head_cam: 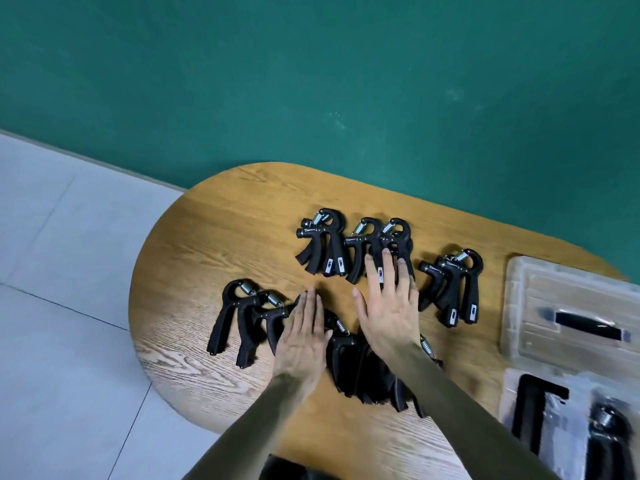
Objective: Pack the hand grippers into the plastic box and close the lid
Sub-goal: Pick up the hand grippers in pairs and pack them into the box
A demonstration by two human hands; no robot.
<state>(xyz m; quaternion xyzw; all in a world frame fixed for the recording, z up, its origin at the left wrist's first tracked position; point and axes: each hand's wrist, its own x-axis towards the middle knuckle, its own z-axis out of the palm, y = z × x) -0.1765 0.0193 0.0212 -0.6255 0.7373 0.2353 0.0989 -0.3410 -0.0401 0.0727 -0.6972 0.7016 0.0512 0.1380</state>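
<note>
Both hands flat on black hand grippers (322,242) scattered mid-table (194,237).
Left hand (304,336) and right hand (389,306) lie open-fingered, gripping nothing; the clear plastic box (519,403) and its lid (568,306) sit at the frame's right edge.

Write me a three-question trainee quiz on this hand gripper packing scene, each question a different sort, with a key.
1. True or false: the right hand lies flat, fingers straight, on the hand grippers at the far middle of the table.
2. Multiple choice: where is the plastic box? A. on the floor B. at the table's right edge C. in the left hand
3. Fill in: the loose lid lies on the table just ____ the box.

Key: 1 true; 2 B; 3 beyond
</note>
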